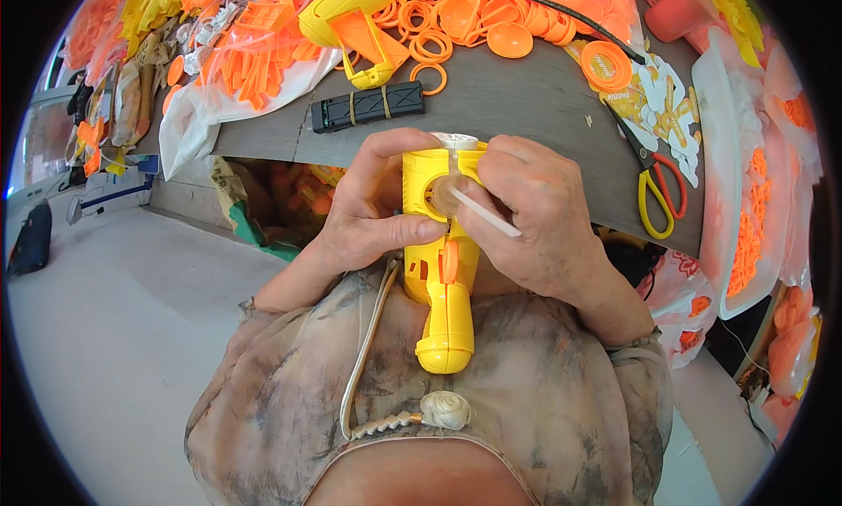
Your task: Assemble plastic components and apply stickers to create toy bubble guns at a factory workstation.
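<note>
A yellow toy gun (pixel 445 322) is held upright in front of my chest, its handle pointing down toward me. An orange trigger (pixel 450 262) shows above the handle, and a white round piece (pixel 458 141) sits at the top end. My left hand (pixel 375 199) is closed round the gun's left side, thumb pressed near its round side opening. My right hand (pixel 539 212) is closed at the other side, pinching a translucent white strip (pixel 487 213). A pale round part lies against the opening where the strip starts. My right fingertips partly hide where they join.
On the grey table lie a black block (pixel 368 108) with rubber bands, another yellow toy shell (pixel 346 15), orange rings (pixel 430 46), white-and-gold stickers (pixel 671 103) and scissors (pixel 656 186). A white tub (pixel 721 155) of orange parts stands right. An open sack (pixel 241 212) is below the table edge.
</note>
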